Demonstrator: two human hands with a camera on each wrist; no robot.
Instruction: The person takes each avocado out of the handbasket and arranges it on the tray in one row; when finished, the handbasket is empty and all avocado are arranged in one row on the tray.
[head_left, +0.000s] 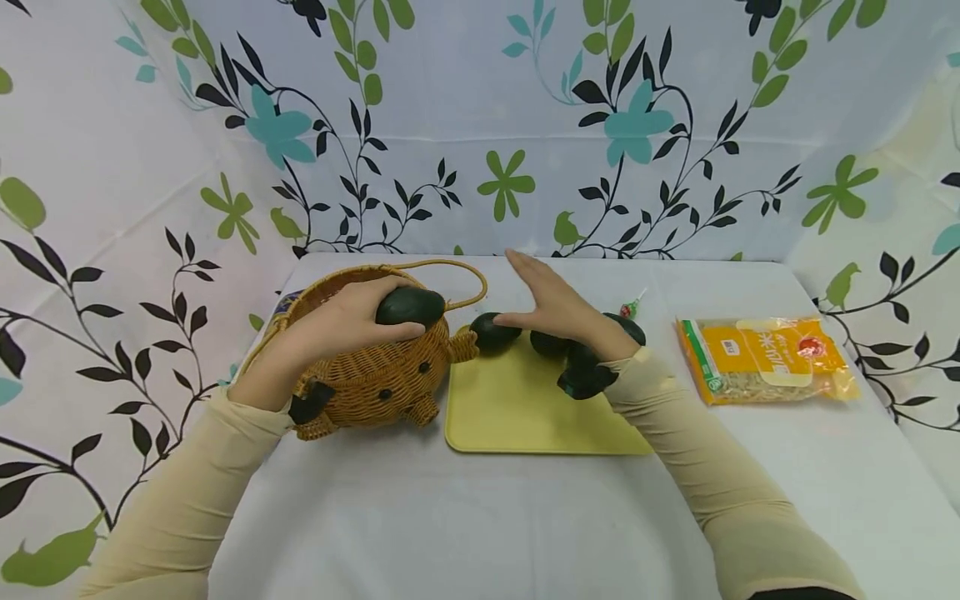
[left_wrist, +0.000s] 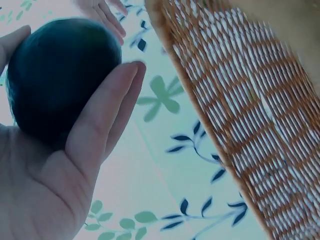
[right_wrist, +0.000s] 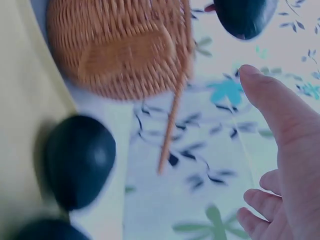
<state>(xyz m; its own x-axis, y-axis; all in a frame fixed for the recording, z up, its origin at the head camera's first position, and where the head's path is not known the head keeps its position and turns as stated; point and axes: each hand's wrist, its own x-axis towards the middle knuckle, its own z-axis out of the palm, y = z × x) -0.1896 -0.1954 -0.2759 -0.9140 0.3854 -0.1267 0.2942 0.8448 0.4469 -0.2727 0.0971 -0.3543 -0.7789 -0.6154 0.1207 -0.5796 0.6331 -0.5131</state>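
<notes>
My left hand (head_left: pixel 341 321) holds a dark green avocado (head_left: pixel 410 307) above the rim of an animal-shaped wicker basket (head_left: pixel 375 379). In the left wrist view, fingers and thumb close around that avocado (left_wrist: pixel 60 80), beside the basket's woven wall (left_wrist: pixel 235 100). My right hand (head_left: pixel 558 307) hovers above the back of a yellow tray (head_left: pixel 525 417), thumb apart from the fingers, with nothing in it. Other avocados lie on the tray: one at its back left (head_left: pixel 495 333), another (head_left: pixel 550 344) partly under the right hand, and a third (head_left: pixel 626 327) partly behind the wrist.
An orange and clear plastic bag of grain (head_left: pixel 765 360) lies on the right side of the white-covered table (head_left: pixel 465 525). A small wrapped lollipop (head_left: pixel 632 307) sits behind the tray. The basket's handle (head_left: pixel 480 279) leans to the right. Leaf-patterned cloth hangs behind.
</notes>
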